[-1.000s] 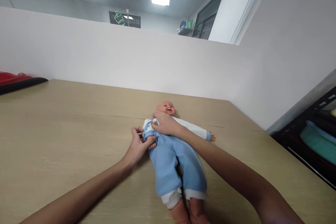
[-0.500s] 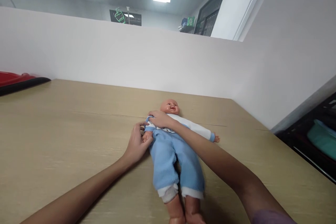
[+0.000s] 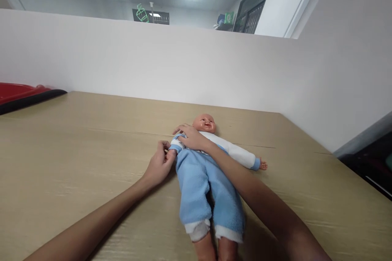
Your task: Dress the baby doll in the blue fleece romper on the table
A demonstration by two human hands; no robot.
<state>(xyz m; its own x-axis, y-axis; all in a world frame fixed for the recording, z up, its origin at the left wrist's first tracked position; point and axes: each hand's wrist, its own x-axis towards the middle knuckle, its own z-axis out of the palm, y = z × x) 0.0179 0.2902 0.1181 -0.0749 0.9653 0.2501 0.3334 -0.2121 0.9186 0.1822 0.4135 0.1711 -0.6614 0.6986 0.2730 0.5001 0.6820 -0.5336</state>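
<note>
A baby doll in a light blue romper with white sleeves lies on its back on the wooden table, head toward the wall. My left hand pinches the doll's arm at the bunched sleeve on the doll's left side of the picture. My right hand lies over the doll's shoulder and chest, fingers curled on the sleeve cloth. The doll's other arm stretches out to the right, its bare hand showing past the blue cuff. Its bare legs reach the bottom edge.
A white partition wall runs along the table's far edge and turns along the right side. A red and black object sits at the far left. A dark crate stands at the right edge.
The doll's arm has gone further into the sleeve, and my left hand has shifted from the sleeve's opening to the doll's hand. The view has panned slightly left.
</note>
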